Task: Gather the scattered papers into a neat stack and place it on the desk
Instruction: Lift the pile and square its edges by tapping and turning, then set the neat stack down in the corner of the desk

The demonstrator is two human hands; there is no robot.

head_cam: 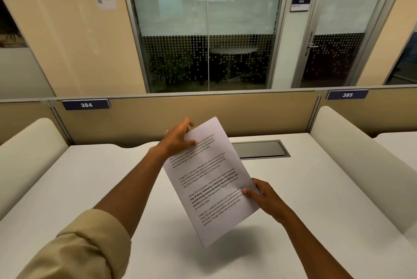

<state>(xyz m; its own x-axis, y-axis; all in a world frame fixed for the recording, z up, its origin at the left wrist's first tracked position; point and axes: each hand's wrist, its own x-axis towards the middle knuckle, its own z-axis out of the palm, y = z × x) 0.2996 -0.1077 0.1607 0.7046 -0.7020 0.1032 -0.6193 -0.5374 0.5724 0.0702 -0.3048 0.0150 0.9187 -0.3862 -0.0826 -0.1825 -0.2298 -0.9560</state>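
From the head camera, the only view, I see that I hold the papers [209, 179] in the air above the white bench [90, 188], a little in front of the grey cable hatch [259, 149] that is set into the bench top. My left hand [178, 138] is closed on the far upper corner of the papers, thumb on the printed side and fingers behind. My right hand [261, 195] is closed on the near right edge, with the thumb lying flat on the text. The papers are tilted and turned, so their long side runs away from the hatch toward me, and their shadow falls on the bench below them.

I judge that the gathering is mostly done: I see no loose sheet on the bench around the hatch, and the edges in my hands look even. How many sheets are in the stack I cannot tell, because only the top page shows. What is left is to lay the stack flat on the bench and let go.

The papers are thin, white and matt, printed with short black paragraphs, one in bold, and they bend slightly. The bench is smooth and pale, with rounded padded dividers [361, 165] at the sides. The hatch is a flat rectangular lid with a dull metal frame.
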